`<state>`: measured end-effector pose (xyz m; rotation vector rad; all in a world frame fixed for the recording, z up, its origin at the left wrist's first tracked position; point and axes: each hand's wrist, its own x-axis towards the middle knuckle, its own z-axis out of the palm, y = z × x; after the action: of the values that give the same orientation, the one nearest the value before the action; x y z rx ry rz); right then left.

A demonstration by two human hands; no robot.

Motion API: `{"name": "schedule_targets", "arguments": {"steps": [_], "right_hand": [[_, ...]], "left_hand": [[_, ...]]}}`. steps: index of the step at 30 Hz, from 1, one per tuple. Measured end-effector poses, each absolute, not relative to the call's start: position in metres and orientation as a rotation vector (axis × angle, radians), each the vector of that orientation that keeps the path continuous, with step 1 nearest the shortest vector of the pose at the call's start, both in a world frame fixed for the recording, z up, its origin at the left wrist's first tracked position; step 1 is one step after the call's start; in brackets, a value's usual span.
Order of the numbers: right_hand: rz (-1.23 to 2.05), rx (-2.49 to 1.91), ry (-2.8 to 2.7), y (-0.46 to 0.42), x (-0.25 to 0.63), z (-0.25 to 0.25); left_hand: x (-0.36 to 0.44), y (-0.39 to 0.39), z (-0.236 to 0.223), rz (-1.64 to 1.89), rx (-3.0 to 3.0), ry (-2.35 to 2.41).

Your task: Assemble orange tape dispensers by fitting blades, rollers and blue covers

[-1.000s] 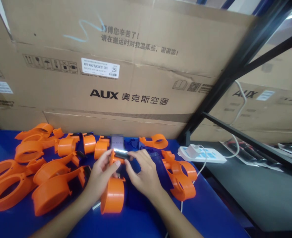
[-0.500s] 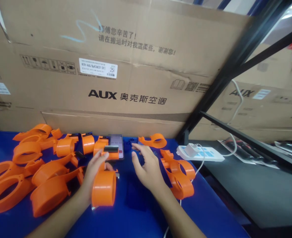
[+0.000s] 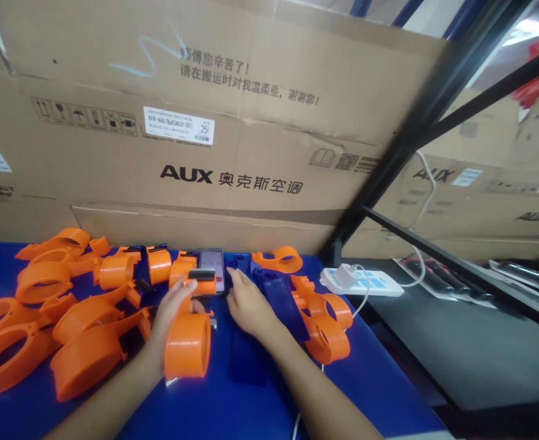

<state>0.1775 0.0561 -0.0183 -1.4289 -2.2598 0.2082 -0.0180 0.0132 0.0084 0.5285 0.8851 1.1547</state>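
My left hand (image 3: 178,305) is closed around an orange tape dispenser (image 3: 187,347), its ring toward me and a dark strip across its upper end. My right hand (image 3: 251,304) is beside the phone (image 3: 212,269), near small dark blue pieces (image 3: 239,264) behind it. Its fingers are bent and close together; whatever they grip, if anything, is hidden. Several more orange dispensers lie to the left, among them a wide ring (image 3: 86,366) and one with a dark blue end (image 3: 159,266).
A dark blue flat piece (image 3: 283,305) and several orange dispensers (image 3: 329,336) lie right of my right hand. A white power strip (image 3: 365,282) with a cable rests beyond them. Large cardboard boxes (image 3: 233,146) stand behind the blue table (image 3: 365,391), beside a black metal frame (image 3: 391,159).
My right hand has moved left toward the phone, and its spread fingers have drawn together. My left hand keeps hold of the tape dispenser. The view has shifted slightly.
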Motion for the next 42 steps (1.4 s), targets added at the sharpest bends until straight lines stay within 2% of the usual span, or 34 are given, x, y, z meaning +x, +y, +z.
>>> {"name": "schedule_targets", "arguments": {"steps": [8,14,22,27,30,36,42], "right_hand": [[0.166,-1.564,-2.21,0.052,0.178,-0.018],[0.237,-1.487,-2.096,0.048,0.181,-0.015],[0.413,-1.166,-1.777,0.037,0.18,0.004],[0.719,-0.948,-1.468,0.023,0.167,0.008],[0.791,-0.923,-1.417,0.017,0.162,0.008],[0.698,-0.861,-1.57,0.013,0.159,0.006],[0.411,-0.893,-1.74,0.005,0.16,0.011]], "left_hand": [[-0.017,0.013,0.008,1.155,0.554,0.934],[-0.015,0.012,0.011,1.109,0.553,0.9],[-0.012,0.007,0.004,1.211,0.655,0.858],[-0.009,0.005,0.001,1.225,0.718,0.899],[-0.006,0.004,0.0,1.206,0.782,0.904],[-0.003,0.001,0.003,1.257,0.814,0.884],[-0.002,0.001,0.004,1.271,0.798,0.878]]}}
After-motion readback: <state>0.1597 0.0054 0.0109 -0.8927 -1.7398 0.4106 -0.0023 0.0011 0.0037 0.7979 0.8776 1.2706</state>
